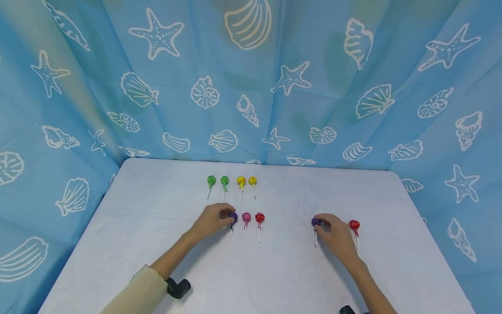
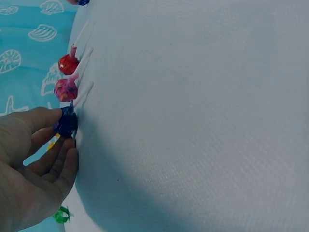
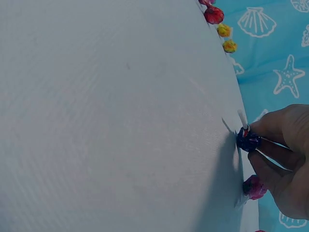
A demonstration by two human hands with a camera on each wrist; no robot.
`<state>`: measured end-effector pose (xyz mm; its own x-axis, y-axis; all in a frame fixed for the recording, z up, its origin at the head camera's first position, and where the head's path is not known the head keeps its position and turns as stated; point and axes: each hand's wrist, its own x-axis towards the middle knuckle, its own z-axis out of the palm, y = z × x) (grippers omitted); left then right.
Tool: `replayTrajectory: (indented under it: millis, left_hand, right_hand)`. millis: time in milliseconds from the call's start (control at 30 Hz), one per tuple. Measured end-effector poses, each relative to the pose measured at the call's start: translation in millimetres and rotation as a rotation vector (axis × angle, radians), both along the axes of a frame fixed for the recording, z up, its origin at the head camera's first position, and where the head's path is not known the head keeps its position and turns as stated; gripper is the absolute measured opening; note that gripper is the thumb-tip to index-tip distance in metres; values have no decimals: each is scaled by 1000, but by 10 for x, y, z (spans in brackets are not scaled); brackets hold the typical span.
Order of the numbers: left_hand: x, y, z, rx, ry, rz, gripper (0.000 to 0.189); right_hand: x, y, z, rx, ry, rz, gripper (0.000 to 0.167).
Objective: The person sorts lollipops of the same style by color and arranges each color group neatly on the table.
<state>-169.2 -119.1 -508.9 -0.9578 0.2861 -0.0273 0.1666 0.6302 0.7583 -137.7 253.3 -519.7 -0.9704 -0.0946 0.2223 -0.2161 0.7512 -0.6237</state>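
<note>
In the head view my left hand (image 1: 213,220) pinches the wrapped head of a purple lollipop (image 1: 234,216) between thumb and fingers. A pink lollipop (image 1: 246,217) and a red lollipop (image 1: 259,217) lie in line to its right, sticks toward me. Farther right, my right hand (image 1: 335,233) pinches a second purple lollipop (image 1: 315,222) by its head. Beside that hand lies another red lollipop (image 1: 354,225). The right wrist view reveals another pink lollipop (image 3: 254,187) next to the right hand, hidden behind it in the head view.
Toward the back of the white table (image 1: 164,187) lie two green lollipops (image 1: 224,180) and two yellow lollipops (image 1: 241,180) in a row. A blue curtain (image 1: 251,78) with white shell prints hangs behind the table and along its sides.
</note>
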Motion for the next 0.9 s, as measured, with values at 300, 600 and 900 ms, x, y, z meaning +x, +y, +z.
replayTrajectory:
  millis: [300,600,900]
  left_hand:
    - [-6,12,20,-2,-14,0,24]
    - [-42,-9,13,44,-47,18,21]
    - [-140,-38,105,110,-96,76,20]
  right_hand:
    - [5,-59,-28,-21,-31,-17,25]
    - [15,-67,-32,-38,-53,-30,30]
    - [10,-61,-64,-39,-54,-21,29]
